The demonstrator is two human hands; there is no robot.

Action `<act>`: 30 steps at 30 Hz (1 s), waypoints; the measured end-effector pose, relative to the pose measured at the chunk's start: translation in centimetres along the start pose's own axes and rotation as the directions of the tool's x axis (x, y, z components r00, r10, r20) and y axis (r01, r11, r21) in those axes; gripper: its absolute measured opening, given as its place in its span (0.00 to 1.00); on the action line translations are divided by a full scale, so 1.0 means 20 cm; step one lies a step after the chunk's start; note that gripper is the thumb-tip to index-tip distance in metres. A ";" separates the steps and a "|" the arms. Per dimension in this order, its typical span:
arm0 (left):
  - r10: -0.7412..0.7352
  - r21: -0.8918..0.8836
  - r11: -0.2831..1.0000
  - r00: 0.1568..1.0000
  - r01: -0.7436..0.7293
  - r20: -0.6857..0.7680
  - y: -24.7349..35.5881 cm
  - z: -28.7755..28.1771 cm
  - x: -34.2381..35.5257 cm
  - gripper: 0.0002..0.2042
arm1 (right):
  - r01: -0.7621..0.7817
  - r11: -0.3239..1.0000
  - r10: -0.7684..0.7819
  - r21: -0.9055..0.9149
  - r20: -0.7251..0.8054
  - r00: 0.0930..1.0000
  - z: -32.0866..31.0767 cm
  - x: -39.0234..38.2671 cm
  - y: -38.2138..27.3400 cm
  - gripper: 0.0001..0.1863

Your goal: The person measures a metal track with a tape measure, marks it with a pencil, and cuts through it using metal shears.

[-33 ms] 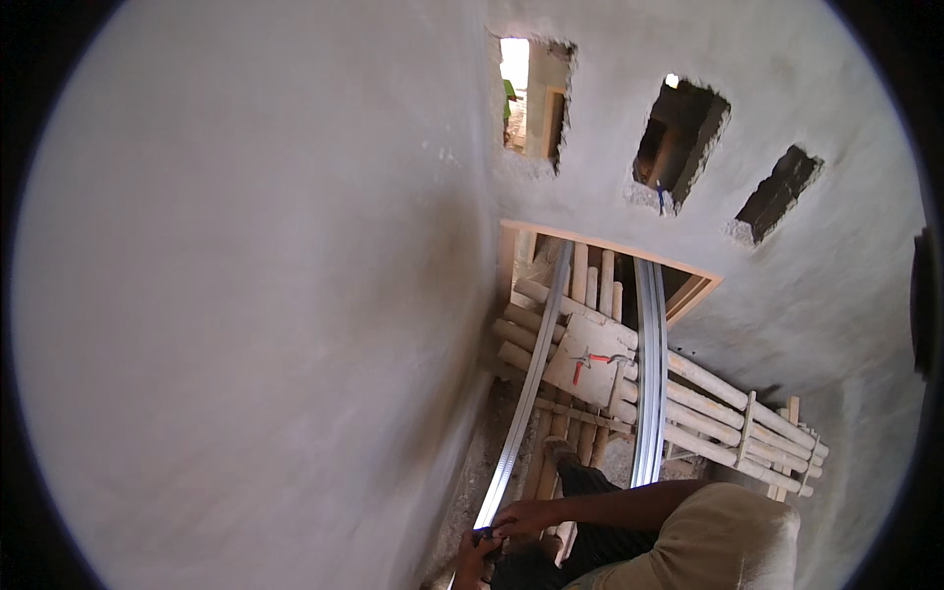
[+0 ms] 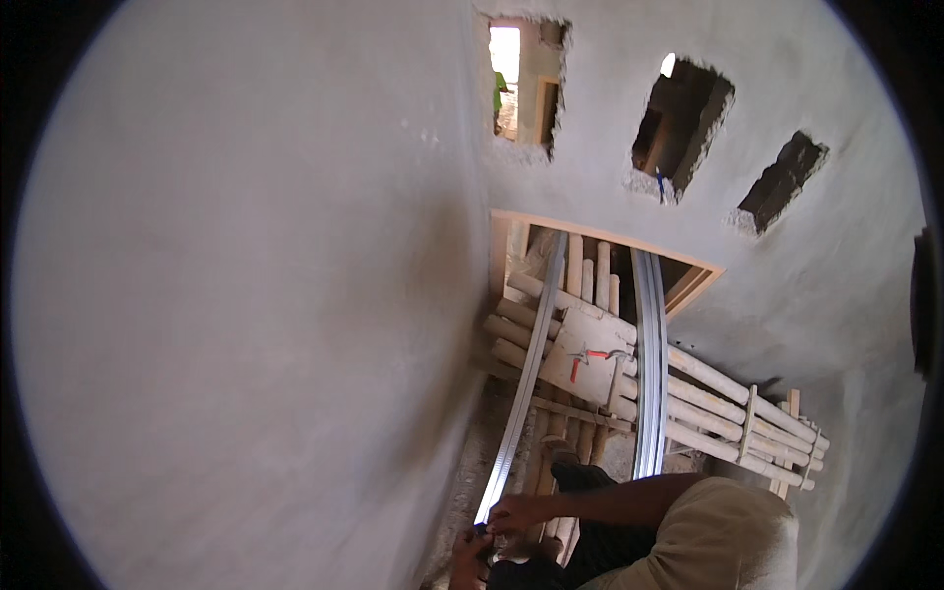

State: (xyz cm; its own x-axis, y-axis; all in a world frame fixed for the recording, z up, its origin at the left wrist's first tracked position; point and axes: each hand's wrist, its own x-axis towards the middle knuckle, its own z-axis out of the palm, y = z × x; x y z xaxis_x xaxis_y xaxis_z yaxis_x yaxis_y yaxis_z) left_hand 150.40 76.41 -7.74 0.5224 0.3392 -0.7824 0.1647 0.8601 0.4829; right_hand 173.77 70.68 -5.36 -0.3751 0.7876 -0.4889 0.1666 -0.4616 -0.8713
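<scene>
Low in the head view, my left hand is closed at the end of a long silver metal channel, around a small dark object that I cannot make out. My right hand lies just above it, fingers curled onto the same spot and partly hidden. The channel runs up into a wood-framed opening. My knees and dark legwear sit below my right forearm.
A pale plaster wall fills the left. Bamboo poles form a platform bearing a board, red-handled pliers, a hammer and bundled metal channels. Three rough holes pierce the far wall.
The whole view has shifted slightly, with the holes and opening higher in the picture. My hands stay together at the channel's near end.
</scene>
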 end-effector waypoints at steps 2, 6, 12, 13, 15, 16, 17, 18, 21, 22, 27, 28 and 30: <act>0.075 0.064 0.995 0.996 -0.072 -0.046 -0.03 0.01 0.30 0.20 | 0.001 0.994 0.004 0.110 -0.037 0.999 -0.19 0.08 0.17 0.23; 0.074 0.032 0.997 0.996 -0.072 -0.053 -0.07 -0.02 0.77 0.19 | -0.030 0.955 0.077 0.294 -0.151 0.986 -0.40 0.29 0.47 0.24; 0.067 0.040 0.997 0.988 -0.073 0.138 -0.12 0.06 1.40 0.22 | 0.097 0.983 -0.058 0.154 -0.240 0.969 -0.74 0.55 0.91 0.21; 0.073 0.119 0.989 0.988 -0.089 0.133 -0.12 0.05 1.48 0.22 | 0.115 0.983 -0.077 0.144 -0.247 0.966 -0.79 0.59 0.98 0.18; 0.098 0.143 0.983 0.987 -0.115 0.126 -0.17 0.04 1.60 0.18 | 0.073 0.990 -0.036 0.120 -0.282 0.959 -0.82 0.66 1.11 0.11; 0.152 0.137 0.975 0.975 -0.175 0.161 -0.18 0.01 1.65 0.16 | 0.048 0.992 -0.012 0.120 -0.284 0.959 -0.84 0.72 1.15 0.11; 0.150 0.145 0.974 0.975 -0.174 0.162 -0.21 0.00 1.70 0.15 | 0.006 0.994 0.025 0.107 -0.284 0.958 -0.85 0.75 1.20 0.10; 0.154 0.170 0.968 0.973 -0.183 0.171 -0.22 -0.03 1.74 0.15 | -0.055 0.994 0.079 0.093 -0.279 0.957 -0.86 0.80 1.24 0.10; 0.203 0.227 0.939 0.949 -0.259 0.240 -0.26 -0.10 1.84 0.16 | -0.138 0.869 0.025 -0.475 -0.236 0.971 -0.92 0.98 1.33 0.16; 0.219 0.273 0.918 0.943 -0.286 0.252 -0.26 -0.13 1.87 0.18 | -0.069 0.919 -0.021 -0.387 -0.224 0.974 -0.93 1.02 1.36 0.16; 0.167 0.040 0.982 0.953 -0.182 0.255 -0.25 -0.32 1.95 0.28 | 0.165 0.984 -0.166 0.066 0.017 0.986 -1.02 1.17 1.41 0.17; 0.146 -0.055 0.989 0.960 -0.136 0.239 -0.24 -0.36 1.96 0.28 | 0.036 0.959 -0.062 0.281 0.085 0.994 -1.04 1.19 1.39 0.20; 0.225 -0.225 0.959 0.944 -0.171 0.242 -0.22 -0.43 1.96 0.29 | 0.068 0.947 -0.088 0.314 0.050 0.995 -1.04 1.19 1.33 0.21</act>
State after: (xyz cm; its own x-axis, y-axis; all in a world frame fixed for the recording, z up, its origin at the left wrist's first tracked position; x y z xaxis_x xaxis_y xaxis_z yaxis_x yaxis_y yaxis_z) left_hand 162.99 89.26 -43.86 0.7323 0.4215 -0.5348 -0.1193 0.8526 0.5087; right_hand 188.12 85.65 -41.11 -0.4333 0.8039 -0.4074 -0.1538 -0.5114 -0.8455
